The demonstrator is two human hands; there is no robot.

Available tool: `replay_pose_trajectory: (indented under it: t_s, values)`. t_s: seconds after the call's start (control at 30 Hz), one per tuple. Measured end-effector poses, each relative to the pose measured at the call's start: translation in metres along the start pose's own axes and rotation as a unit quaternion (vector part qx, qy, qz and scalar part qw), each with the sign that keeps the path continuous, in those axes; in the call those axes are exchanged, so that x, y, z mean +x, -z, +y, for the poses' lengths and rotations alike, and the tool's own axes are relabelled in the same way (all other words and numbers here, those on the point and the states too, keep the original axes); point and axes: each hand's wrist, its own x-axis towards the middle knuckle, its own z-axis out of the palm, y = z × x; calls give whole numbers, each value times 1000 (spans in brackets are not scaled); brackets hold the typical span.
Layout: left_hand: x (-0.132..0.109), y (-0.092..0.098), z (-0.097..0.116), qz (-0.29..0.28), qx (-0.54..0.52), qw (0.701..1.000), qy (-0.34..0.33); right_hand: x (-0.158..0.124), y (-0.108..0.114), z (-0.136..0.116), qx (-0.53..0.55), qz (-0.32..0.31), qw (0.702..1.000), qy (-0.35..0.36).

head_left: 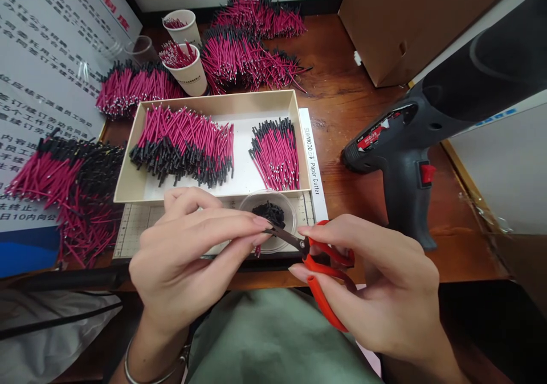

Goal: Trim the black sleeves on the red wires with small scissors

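Observation:
My right hand (376, 281) grips a small pair of scissors (329, 253) with red handles, its dark blades pointing left. The fingers of my left hand (192, 253) are pinched together at the blade tips. A short bit of a pink wire (257, 251) shows just below those fingertips; the rest of it is hidden. Beneath the blades stands a clear round cup (293, 224) with small black scraps (271, 213) in it. Right behind my hands, a shallow cream box (213, 102) holds two bundles of pink wires (188, 139) with black ends.
A heat gun (405, 173) lies at the right. Paper cups (192, 79) with wires and more wire piles (235, 59) stand at the back and left. The box rests on a paper cutter (314, 162). A cardboard box (384, 25) is at the back right.

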Motion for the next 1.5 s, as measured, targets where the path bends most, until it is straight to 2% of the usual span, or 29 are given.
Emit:
replay_pose_trajectory:
  t_s: [0.43, 0.87, 1.1, 1.3, 1.5]
  values:
    - [0, -5, 3, 15, -7, 1000, 6, 0, 1, 0, -1, -6, 1000, 3]
    - [0, -8, 5, 21, -13, 999, 35, -2, 1, 2, 5, 21, 1000, -10]
    - [-2, -8, 6, 21, -21, 999, 39, -2, 0, 2, 2, 5, 1000, -1]
    - [-2, -7, 3, 21, -14, 1000, 10, -3, 0, 5, -7, -4, 1000, 17]
    - [-2, -7, 3, 20, -15, 999, 20, -4, -1, 7, 0, -7, 1000, 16]
